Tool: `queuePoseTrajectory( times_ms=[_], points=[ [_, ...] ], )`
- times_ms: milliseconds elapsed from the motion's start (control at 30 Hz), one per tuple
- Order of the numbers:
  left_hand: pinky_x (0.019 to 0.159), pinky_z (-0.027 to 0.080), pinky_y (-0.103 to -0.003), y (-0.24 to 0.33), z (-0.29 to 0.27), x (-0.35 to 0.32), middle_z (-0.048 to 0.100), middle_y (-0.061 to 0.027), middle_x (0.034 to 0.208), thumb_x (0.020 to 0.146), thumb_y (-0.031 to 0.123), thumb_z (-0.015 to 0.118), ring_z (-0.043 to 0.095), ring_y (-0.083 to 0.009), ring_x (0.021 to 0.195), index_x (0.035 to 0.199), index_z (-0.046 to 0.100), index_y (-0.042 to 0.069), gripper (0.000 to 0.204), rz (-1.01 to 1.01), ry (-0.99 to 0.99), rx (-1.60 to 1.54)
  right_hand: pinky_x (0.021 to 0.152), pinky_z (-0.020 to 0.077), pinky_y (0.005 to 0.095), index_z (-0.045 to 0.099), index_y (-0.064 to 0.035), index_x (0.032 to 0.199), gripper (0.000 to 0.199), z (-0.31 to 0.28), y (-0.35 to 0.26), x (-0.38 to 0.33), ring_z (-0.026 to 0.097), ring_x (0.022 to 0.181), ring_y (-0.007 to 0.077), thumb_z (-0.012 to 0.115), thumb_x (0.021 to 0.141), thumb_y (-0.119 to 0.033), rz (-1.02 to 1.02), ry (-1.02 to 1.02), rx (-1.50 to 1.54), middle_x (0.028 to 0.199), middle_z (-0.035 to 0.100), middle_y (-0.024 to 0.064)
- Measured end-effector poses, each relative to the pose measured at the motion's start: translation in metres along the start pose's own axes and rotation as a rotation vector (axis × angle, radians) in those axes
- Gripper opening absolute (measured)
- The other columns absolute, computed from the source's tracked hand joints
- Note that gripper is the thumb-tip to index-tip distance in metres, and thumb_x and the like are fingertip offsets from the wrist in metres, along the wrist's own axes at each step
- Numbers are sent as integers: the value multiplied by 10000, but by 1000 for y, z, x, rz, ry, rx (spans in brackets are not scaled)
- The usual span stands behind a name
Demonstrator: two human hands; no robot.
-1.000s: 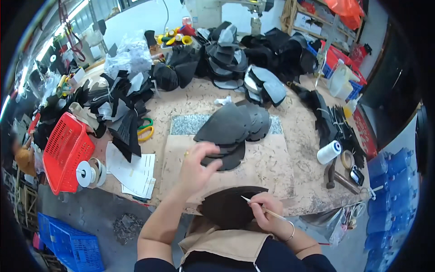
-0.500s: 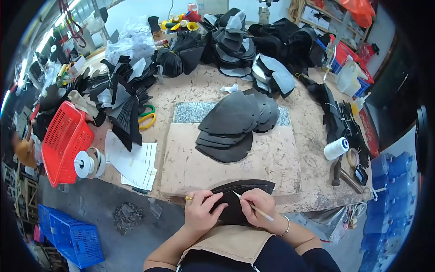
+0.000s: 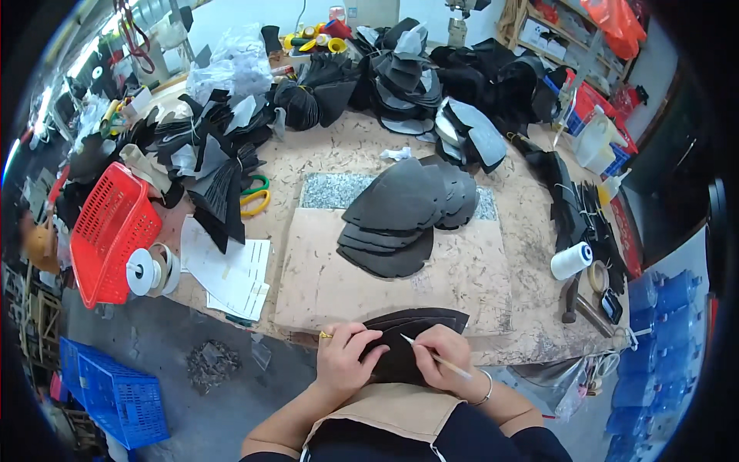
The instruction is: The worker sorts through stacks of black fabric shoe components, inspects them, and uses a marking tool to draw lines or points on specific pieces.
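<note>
At the table's near edge, my left hand [image 3: 344, 358] is closed on the left part of some curved black sheet pieces [image 3: 396, 350], thumb on top and fingers along the edge. The pieces overlap in layers and reach over my lap. A slim, light-coloured pen-like tool [image 3: 448, 364] sits pinched in my right hand [image 3: 445, 356]. Its white tip points left and touches or hovers just over the top piece; I cannot tell which. Beyond my hands, a fanned stack of dark curved pieces [image 3: 396, 196] lies on a pale board [image 3: 308, 296].
Bundles of black pieces [image 3: 300, 100] line the far side. To the left are a red basket [image 3: 115, 223], thread spools [image 3: 146, 271], scissors [image 3: 255, 202] and white paper patterns [image 3: 231, 269]. A hammer [image 3: 571, 299], white thread cone [image 3: 571, 260] and tape roll [image 3: 598, 276] lie right.
The pen-like tool and my right hand have moved slightly right and toward me over the black piece. My left hand keeps its hold. The whole view has shifted a little.
</note>
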State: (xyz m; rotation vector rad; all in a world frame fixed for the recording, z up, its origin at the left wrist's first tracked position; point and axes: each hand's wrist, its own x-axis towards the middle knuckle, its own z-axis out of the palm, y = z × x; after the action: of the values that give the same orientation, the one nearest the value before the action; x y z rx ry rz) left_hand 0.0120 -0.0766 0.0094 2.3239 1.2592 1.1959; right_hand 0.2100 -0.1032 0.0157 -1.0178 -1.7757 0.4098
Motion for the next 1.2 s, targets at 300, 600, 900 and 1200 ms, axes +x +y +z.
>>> queuePoseTrajectory(
  times_ms=[300, 600, 900, 1200],
  points=[
    [634, 446, -252, -2, -22, 52, 597, -39, 783, 773, -5, 701, 547, -123, 688, 815, 578, 56, 144, -221, -109, -669, 635, 452, 269, 481, -22, 937, 54, -47, -9, -11, 538, 684, 174, 454, 898, -48, -108, 365, 114, 827, 553, 135],
    [903, 423, -370, -48, 11, 176, 631, -131, 927, 779, 90, 686, 577, -308, 995, 952, 616, 1, 207, -74, 187, -235, 618, 476, 297, 542, -2, 919, 88, -38, -3, -12, 579, 687, 200, 522, 844, 41, 84, 293, 127, 828, 601, 124],
    [770, 420, -367, -7, -17, 40, 578, -83, 888, 708, 134, 744, 526, -268, 869, 895, 681, 92, 202, 53, -174, -45, 560, 477, 331, 569, -12, 860, 104, -8, 6, 1, 589, 630, 263, 640, 786, 8, 0, 60, -31, 761, 604, 121],
    [757, 412, -354, -3, 1, 11, 552, -46, 916, 689, 178, 766, 500, -241, 869, 1022, 680, 120, 348, 40, -121, 39, 551, 473, 333, 560, -11, 855, 103, -2, 5, 2, 588, 625, 270, 635, 787, 8, 21, 71, -80, 751, 600, 115]
  ],
)
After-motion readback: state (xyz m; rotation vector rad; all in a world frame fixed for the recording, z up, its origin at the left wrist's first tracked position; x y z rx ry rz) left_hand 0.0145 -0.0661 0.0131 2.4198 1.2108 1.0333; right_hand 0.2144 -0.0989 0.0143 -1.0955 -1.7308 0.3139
